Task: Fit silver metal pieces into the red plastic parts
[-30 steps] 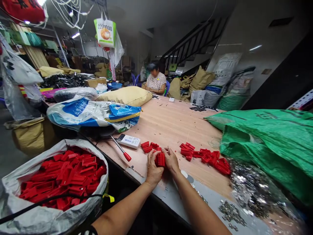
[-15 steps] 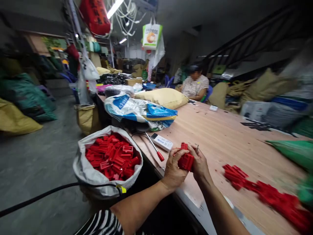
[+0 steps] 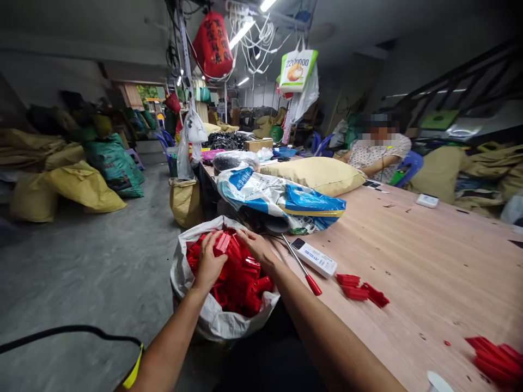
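Both hands reach into a white woven sack [image 3: 182, 283] full of red plastic parts [image 3: 235, 283], small open-sided housings. My left hand [image 3: 210, 264] is on the left of the heap, its fingers and thumb curved around a lighter red plastic part [image 3: 223, 243]. Opposite it, my right hand [image 3: 257, 247] lies over the right side of the heap, fingers stretched out against the parts; its thumb is hidden. A few more red parts [image 3: 362, 288] sit on the wooden table to the right.
On the table [image 3: 408, 245] lie a red-handled metal rod [image 3: 304, 269], a white box-shaped device [image 3: 314, 257] and more red parts [image 3: 498, 356]. A blue-and-white bag [image 3: 281, 198] and a tan sack [image 3: 314, 174] rest behind. Another person [image 3: 379, 149] sits across the table.
My hands have moved from the table edge, where they held a red part, left into the sack. A few red parts now show near the white device. The view has turned left.
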Demonstrator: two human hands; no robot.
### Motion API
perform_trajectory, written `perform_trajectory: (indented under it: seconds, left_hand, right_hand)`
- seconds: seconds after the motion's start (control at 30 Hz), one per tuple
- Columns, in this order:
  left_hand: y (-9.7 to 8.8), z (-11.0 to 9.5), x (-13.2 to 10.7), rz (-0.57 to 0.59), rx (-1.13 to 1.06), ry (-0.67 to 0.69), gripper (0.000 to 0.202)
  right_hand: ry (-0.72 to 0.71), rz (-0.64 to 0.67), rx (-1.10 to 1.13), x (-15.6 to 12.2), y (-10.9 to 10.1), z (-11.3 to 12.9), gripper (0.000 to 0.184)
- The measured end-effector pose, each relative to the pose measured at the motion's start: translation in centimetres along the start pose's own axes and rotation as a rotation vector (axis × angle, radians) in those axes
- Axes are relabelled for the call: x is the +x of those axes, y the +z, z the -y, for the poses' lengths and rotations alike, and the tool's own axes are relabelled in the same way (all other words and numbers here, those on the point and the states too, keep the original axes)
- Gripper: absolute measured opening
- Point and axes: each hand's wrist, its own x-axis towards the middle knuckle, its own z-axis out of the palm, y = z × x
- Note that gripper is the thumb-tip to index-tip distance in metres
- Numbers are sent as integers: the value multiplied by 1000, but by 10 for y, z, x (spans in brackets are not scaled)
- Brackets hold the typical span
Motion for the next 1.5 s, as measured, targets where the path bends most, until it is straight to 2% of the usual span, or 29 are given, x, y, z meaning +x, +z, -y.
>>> perform_trajectory:
  seconds: [0.1, 0.2, 0.3, 0.4, 0.5, 0.57, 0.63, 0.73, 0.83, 0.93, 0.97, 1.07, 1.17, 1.3, 1.5]
  left_hand:
    - [-8, 18, 4, -30, 49, -39, 62]
    - [-6, 18, 1, -3, 145, -19, 56]
    - [0, 9, -7, 105, 387, 57, 55]
    - [7, 4, -15, 291, 537, 90, 53]
    - [12, 7, -19, 369, 596, 103, 51]
    - [13, 11, -21, 426, 594, 100, 39]
    - [12, 12, -21, 466, 562, 76, 25]
    - [9, 5, -18, 397, 368, 56, 19]
    - [9, -17, -17, 313, -107, -33, 28]
    - [15, -43, -16, 267, -753, -339, 30]
    - [18, -50, -15, 289, -933, -447, 27]
    - [25, -63, -13, 347, -1268, -683, 26]
    - [30, -65, -14, 388, -1408, -755, 31]
    - [31, -62, -17, 406, -1462, -786, 34]
    - [27, -64, -18, 355, -1437, -767, 31]
  right_hand:
    - [12, 55, -56, -8, -4, -9, 40]
    - [18, 41, -103, -24, -27, -15, 43]
    - [53, -80, -193, -45, -75, -20, 46]
    - [249, -300, -290, -75, -139, -27, 58]
    - [358, -438, -367, -110, -198, -38, 68]
    - [364, -500, -436, -132, -225, -49, 64]
    - [378, -516, -555, -148, -240, -59, 67]
    - [481, -365, -866, -157, -245, -73, 83]
    - [554, -204, -1100, -153, -240, -82, 85]
    - [565, -180, -1191, -144, -235, -88, 77]
    - [566, -183, -1205, -142, -235, -90, 72]
    - [544, -211, -1205, -140, -236, -93, 63]
    - [500, -228, -1194, -144, -238, -94, 55]
    - [420, -233, -1161, -150, -241, -97, 46]
    - [326, -264, -1066, -154, -251, -105, 52]
